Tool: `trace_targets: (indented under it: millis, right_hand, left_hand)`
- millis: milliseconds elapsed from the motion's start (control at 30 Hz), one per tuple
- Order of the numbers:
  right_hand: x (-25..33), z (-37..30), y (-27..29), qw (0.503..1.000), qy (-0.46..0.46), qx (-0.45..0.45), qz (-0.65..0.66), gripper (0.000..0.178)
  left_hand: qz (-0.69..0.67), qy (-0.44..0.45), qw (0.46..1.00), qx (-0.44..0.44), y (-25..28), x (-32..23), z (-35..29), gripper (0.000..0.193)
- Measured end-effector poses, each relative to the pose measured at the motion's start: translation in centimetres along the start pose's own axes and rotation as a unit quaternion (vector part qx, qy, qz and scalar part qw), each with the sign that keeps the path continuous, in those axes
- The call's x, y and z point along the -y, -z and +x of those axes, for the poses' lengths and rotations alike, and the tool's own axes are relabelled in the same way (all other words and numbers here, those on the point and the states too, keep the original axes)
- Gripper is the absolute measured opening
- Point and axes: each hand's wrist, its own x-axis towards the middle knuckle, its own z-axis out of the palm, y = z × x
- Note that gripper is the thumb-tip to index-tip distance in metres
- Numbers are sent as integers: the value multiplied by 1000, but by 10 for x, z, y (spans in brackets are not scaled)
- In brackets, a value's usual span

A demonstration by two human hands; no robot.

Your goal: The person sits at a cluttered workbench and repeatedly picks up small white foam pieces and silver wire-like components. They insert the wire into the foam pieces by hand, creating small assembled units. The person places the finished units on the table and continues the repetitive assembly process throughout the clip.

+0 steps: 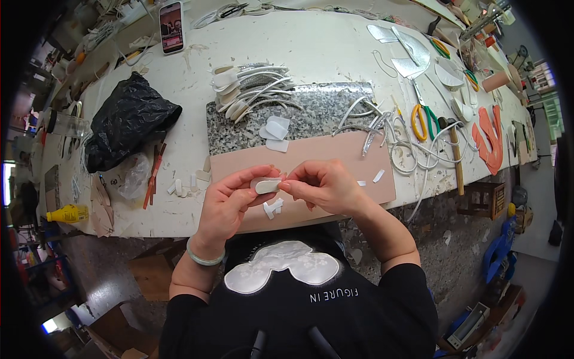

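Over the front of a pink-beige board [359, 155], my left hand [230, 200] grips a small white round-ended piece [266, 186] between thumb and fingers. The thumb and forefinger of my right hand [323, 185] pinch the right end of that same piece. Just below lie a few white scraps [274, 207] on the board. Beyond my fingers rests a little pile of thin white pieces [276, 128]. Farther back, a stack of white straps with rounded pale ends [236, 87] lies on a speckled stone slab [323, 110].
A black plastic bag [128, 122] and red strips [155, 176] lie to the left, with a yellow bottle [67, 213] beyond. On the right are loose white cords [412, 158], scissors [423, 119], a hammer [455, 152] and coral-coloured pieces [490, 143]. A phone [171, 28] stands at the back.
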Motion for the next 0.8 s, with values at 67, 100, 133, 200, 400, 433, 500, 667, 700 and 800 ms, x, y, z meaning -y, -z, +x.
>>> trace_targets:
  millis: [67, 100, 133, 200, 400, 433, 500, 667, 700, 800]
  right_hand:
    - [1, -1, -1, 1000, -1, -4, -3, 25]
    - [2, -2, -1, 1000, -3, -6, -7, 25]
    - [3, -2, -2, 1000, -4, -8, -10, 25]
    - [3, -3, -3, 1000, 4, -9, -9, 25]
    - [6, -4, -5, 1000, 5, -1, -26, 21]
    - [6, -4, -5, 999, 6, 2, -34, 19]
    - [7, -4, -4, 999, -21, 12, 27, 24]
    - [4, 3, 9, 993, -59, 71, 75, 24]
    - [3, 4, 9, 992, -64, 79, 73, 22]
    - [-5, 7, 4, 999, 4, 42, 19, 21]
  left_hand:
    - [-5, -15, 1000, 3, -2, 0, -1, 36]
    - [-3, -21, 1000, 0, -3, 1, -2, 35]
    - [-1, -28, 1000, -3, -6, 1, -3, 34]
    - [61, -38, 996, -43, -12, 4, -4, 33]
    - [63, -63, 991, -100, -15, 13, -4, 31]
    - [62, -68, 990, -105, -15, 13, -4, 30]
    - [56, -75, 989, -118, -14, 15, -3, 29]
    - [48, -26, 991, -122, -9, 11, 2, 30]
    - [57, -25, 991, -117, -9, 10, 3, 30]
    - [103, -29, 990, -90, -8, 7, 2, 30]
